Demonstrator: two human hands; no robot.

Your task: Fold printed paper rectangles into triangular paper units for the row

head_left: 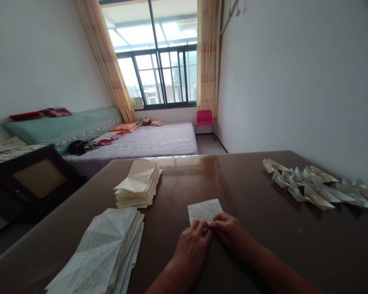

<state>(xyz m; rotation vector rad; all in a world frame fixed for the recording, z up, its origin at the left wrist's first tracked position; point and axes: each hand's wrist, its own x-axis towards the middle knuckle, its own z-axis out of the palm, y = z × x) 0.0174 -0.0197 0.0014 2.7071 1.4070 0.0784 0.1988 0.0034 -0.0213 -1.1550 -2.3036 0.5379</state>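
A small sheet of printed paper [205, 209] lies on the brown table, its near edge under my fingers. My left hand [194, 241] is closed on that edge, fingers bent and pressed together. Right beside it, my right hand [230, 229] pinches the same edge, fingertips nearly touching the left ones. A ring shows on a left finger. The paper's near part is hidden by both hands, so I cannot tell how it is folded there.
Left of my hands stand a stack of creased printed sheets [95, 249] and, behind it, a stack of cream paper [139, 179]. Several folded paper boats [313, 185] sit at the table's right. Beyond the table [184, 175] are a bed [168, 139] and a pink chair [205, 117].
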